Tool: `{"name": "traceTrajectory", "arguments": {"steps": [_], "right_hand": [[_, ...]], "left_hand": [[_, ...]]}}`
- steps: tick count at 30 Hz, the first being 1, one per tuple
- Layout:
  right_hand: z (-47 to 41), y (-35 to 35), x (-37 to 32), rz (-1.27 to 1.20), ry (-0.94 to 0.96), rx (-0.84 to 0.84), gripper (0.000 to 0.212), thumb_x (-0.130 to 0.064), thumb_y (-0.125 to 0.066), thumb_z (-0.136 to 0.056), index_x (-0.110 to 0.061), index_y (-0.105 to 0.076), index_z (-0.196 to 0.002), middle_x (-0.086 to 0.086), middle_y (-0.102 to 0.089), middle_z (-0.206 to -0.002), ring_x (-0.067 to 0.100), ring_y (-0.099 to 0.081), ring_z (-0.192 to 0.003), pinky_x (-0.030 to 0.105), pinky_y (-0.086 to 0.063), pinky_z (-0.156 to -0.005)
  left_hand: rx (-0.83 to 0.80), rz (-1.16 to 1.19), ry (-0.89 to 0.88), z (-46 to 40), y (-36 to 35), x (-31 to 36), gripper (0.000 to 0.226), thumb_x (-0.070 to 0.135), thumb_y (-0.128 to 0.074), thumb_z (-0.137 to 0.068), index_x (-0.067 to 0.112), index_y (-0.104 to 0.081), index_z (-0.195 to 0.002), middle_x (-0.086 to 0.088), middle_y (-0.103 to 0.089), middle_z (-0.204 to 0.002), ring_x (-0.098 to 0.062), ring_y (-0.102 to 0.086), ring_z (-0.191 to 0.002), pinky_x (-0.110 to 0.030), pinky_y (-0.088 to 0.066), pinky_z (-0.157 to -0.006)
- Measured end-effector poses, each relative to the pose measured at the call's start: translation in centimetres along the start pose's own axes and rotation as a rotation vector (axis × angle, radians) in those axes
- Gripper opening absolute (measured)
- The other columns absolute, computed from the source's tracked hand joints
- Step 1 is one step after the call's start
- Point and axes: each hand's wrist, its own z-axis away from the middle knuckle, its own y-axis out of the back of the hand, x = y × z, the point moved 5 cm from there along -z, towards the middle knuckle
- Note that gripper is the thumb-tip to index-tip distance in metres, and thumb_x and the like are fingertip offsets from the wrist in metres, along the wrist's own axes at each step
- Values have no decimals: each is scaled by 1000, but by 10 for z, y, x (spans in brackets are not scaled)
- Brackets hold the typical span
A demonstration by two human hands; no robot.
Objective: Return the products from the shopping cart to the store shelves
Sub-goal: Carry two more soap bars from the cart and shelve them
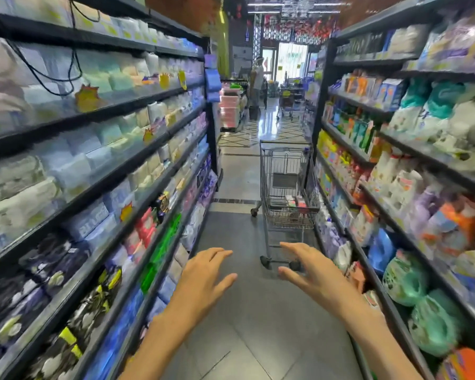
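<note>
Hands reach out empty down the aisle: the left hand (206, 275) and the right hand (310, 270) are held apart at about 6 o'clock in the head view, fingers spread and relaxed, gripping nothing. The shopping cart (285, 187) stands ahead at about 12 o'clock from the hands, well apart from them, parked close against the right shelving (395, 165) with its handle end toward the far end of the aisle. A few boxed products (295, 201) lie low in its basket; they are too blurred to identify. The left shelving (93, 149) at 9 o'clock carries soft packs of paper goods, while the right side at 3 o'clock holds bottles, pouches and bagged items. Another person (257, 80) stands far off near the store entrance at 12 o'clock.

Judging by the empty hands and the stock left in the basket, the step in hand is the walk to the cart to fetch the next item. The next move calls for closing the gap, reaching down over the wire rim into the deep basket, picking one box, and then finding its matching shelf spot.
</note>
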Motion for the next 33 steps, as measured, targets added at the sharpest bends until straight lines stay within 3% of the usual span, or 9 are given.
{"name": "traceTrajectory", "arguments": {"steps": [4,7,12,16,18,23,25,30,33], "right_hand": [[-97,4,50,8,-26,-20,60,-61,-53,-91,-34,-43,-143,-13,-55,-131,12,-55,-116,32,-48,-94],[-167,5,81,31,-19,-24,64,-66,-45,-88,-33,-43,-143,-11,-56,-133,14,-54,-121,36,-47,-98],[-275,-4,130,44,-33,-50,63,-65,-49,-90,-34,-41,-144,-12,-54,-136,11,-50,-125,35,-46,-100],[-368,-29,171,49,-39,-49,75,-77,-37,-84,-31,-45,-142,-10,-56,-136,13,-54,-125,38,-48,-100],[-419,-40,188,66,-70,-49,71,-73,-43,-86,-30,-45,-143,-9,-56,-138,13,-53,-127,39,-48,-101],[-538,-47,225,83,-152,-49,62,-58,-54,-92,-28,-45,-145,-9,-54,-141,12,-50,-131,35,-45,-104],[-581,-42,242,66,-193,-25,59,-53,-57,-93,-26,-46,-145,-8,-54,-141,12,-50,-131,31,-43,-105],[-670,-38,296,99,-277,18,57,-53,-56,-94,-30,-44,-144,-10,-54,-138,13,-52,-127,37,-46,-101],[-721,-35,341,120,-330,35,57,-51,-57,-94,-30,-44,-145,-10,-53,-139,12,-51,-127,33,-46,-99]], "left_hand": [[-15,-23,11,-97,-8,-27,62,65,-40,-92,27,-52,-140,8,-55,-138,-15,-52,-127,-36,-44,-105],[-29,-32,20,-166,-14,-52,67,68,-37,-90,28,-50,-142,8,-54,-141,-15,-49,-131,-37,-42,-108],[-35,-17,28,-272,-34,-100,58,56,-55,-95,26,-48,-144,6,-52,-144,-17,-48,-133,-37,-41,-110],[-58,21,20,-359,-64,-149,63,65,-44,-94,28,-45,-146,9,-49,-145,-14,-46,-134,-38,-41,-110],[-60,34,3,-408,-78,-179,71,71,-33,-90,28,-45,-146,9,-50,-144,-14,-46,-134,-38,-42,-110],[-101,63,-59,-539,-95,-240,75,72,-26,-88,28,-43,-146,10,-49,-144,-14,-47,-132,-37,-42,-109],[-126,69,-91,-593,-104,-255,69,69,-30,-90,29,-45,-144,9,-52,-142,-17,-50,-129,-39,-45,-106],[-202,78,-199,-722,-136,-276,66,66,-31,-90,27,-49,-140,7,-54,-138,-17,-50,-128,-37,-45,-103],[-224,114,-270,-800,-164,-281,57,58,-46,-95,25,-49,-141,7,-54,-138,-18,-49,-130,-38,-44,-106]]}}
